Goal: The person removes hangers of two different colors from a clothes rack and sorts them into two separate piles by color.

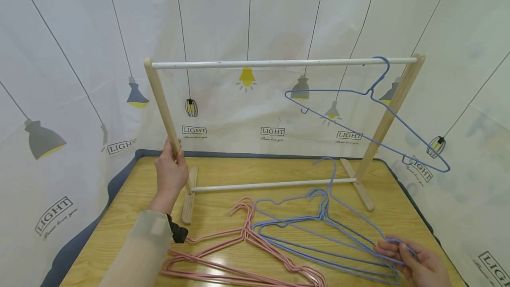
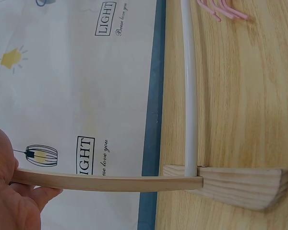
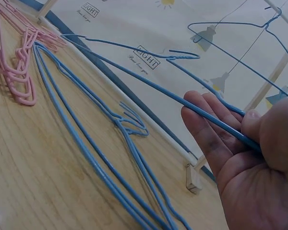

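Note:
My left hand [image 1: 172, 172] grips the left wooden post [image 1: 162, 101] of a small clothes rack, thumb and fingers round it. At the lower right, my right hand [image 1: 418, 258] pinches one end of a blue clothes hanger [image 1: 354, 211], raised above the table with its hook toward the rack. Beneath it lie several more blue hangers [image 1: 287, 221], overlapping. One blue hanger [image 1: 410, 129] hangs by its hook near the right end of the rack's white top bar [image 1: 271, 63]. In the right wrist view the held hanger [image 3: 153, 85] crosses the fingers under the thumb.
A pile of pink hangers [image 1: 245, 234] lies left of the blue ones on the wooden table [image 1: 99, 242]. The rack's lower white bar [image 1: 275, 185] and wooden feet stand behind them. A white curtain [image 1: 223, 21] printed with lamps surrounds the table's back and sides.

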`<state>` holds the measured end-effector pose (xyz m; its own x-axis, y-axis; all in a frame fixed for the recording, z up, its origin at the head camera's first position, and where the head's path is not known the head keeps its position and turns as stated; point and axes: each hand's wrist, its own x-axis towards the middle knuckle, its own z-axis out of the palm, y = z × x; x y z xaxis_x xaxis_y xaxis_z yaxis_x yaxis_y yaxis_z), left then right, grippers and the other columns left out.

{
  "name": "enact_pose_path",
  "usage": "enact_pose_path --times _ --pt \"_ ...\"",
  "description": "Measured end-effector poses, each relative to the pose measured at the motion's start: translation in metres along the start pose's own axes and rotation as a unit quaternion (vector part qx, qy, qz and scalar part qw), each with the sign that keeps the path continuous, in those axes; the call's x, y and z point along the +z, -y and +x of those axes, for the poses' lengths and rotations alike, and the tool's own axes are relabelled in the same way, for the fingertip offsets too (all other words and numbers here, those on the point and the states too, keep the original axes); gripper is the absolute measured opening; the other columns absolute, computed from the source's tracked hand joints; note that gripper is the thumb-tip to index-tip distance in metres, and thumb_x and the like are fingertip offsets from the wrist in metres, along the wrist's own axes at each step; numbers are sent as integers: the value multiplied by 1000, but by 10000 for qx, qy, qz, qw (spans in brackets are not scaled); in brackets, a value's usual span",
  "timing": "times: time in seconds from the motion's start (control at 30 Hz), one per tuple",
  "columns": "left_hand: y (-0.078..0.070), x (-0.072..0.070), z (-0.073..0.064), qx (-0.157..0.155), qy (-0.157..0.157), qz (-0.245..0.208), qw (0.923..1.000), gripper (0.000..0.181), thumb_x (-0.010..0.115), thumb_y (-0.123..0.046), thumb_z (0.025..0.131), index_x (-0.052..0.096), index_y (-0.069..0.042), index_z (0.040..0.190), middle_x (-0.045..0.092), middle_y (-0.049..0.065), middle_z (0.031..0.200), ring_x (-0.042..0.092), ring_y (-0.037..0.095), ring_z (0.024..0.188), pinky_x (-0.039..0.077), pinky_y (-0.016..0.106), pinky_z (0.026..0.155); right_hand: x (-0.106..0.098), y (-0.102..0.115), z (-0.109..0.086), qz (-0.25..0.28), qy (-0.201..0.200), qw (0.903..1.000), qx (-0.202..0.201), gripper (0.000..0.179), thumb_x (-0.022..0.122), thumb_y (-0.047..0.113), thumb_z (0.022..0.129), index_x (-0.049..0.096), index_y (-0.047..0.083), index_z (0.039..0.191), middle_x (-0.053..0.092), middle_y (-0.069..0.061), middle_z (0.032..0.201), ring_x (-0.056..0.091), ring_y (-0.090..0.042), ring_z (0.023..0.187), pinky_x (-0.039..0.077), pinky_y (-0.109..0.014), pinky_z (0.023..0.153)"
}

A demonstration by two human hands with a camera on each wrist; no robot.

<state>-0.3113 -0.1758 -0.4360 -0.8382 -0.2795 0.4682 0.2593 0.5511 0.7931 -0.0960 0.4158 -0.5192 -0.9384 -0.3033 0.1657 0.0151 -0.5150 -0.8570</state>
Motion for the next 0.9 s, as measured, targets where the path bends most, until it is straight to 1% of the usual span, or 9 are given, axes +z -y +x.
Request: enact_pose_path --times 0.1,0.2,0.27,0.3,0.37,0.43,0.53,0.73,0.9 --pt "0 0 0 -32 8 8 10000 39 55 0 108 55 -6 147 61 27 142 64 41 126 57 58 93 -3 -1 -4 -119 -201 9992 318 39 36 10 116 70 8 136 72 -20 128 69 -31 120 54 -38 102" --pt "1 1 0 -57 2 0 10000 40 56 0 108 55 -6 147 62 26 142 64 41 125 58 57 93 -5 -2 -7 -718 -449 9945 620 37 39 17 117 73 18 132 75 -13 125 72 -23 116 58 -21 67" --pt "1 1 0 -69 3 -16 10000 40 56 0 107 55 -6 147 62 26 142 64 41 125 58 57 93 -7 -3 -9 -1131 -514 9895 737 37 40 21 117 74 23 130 76 -9 123 73 -19 114 37 -30 45" --pt "1 0 0 -73 2 -17 10000 40 56 0 108 55 -6 146 61 26 143 65 40 125 58 57 93 -7 -4 -9 -1200 -494 9885 771 38 39 21 117 74 24 130 76 -8 123 73 -19 113 28 -35 44" --pt "0 0 0 -86 7 -27 10000 39 56 0 107 55 -6 146 61 26 143 65 40 125 58 56 92 -10 -5 -10 -1004 -271 9911 835 40 37 19 118 73 22 133 75 -10 125 72 -20 116 37 -32 46" --pt "-1 0 0 -101 18 -32 9999 40 56 0 108 55 -7 147 61 27 143 65 40 125 58 56 92 -12 -6 -11 -530 10 9946 894 41 34 16 118 71 17 136 73 -13 129 70 -23 120 57 -23 69" --pt "-1 0 0 -106 16 -41 9999 40 56 0 108 55 -7 147 61 27 143 65 40 124 59 55 92 -16 -8 -11 176 343 9939 1031 40 35 13 117 69 12 139 70 -17 133 67 -27 125 53 -35 104" --pt "-2 0 0 -95 -1 -33 9999 40 57 1 107 56 -7 146 61 28 142 66 40 123 59 56 91 -24 -12 -11 733 438 9898 1136 35 41 10 116 69 7 138 69 -21 133 65 -30 127 50 -42 108" --pt "-2 0 0 -118 22 -35 9999 40 56 0 107 55 -7 147 61 28 143 64 40 125 58 57 93 -28 -15 -12 400 175 9912 1250 37 40 7 116 71 10 134 71 -19 129 68 -30 123 52 -42 105"
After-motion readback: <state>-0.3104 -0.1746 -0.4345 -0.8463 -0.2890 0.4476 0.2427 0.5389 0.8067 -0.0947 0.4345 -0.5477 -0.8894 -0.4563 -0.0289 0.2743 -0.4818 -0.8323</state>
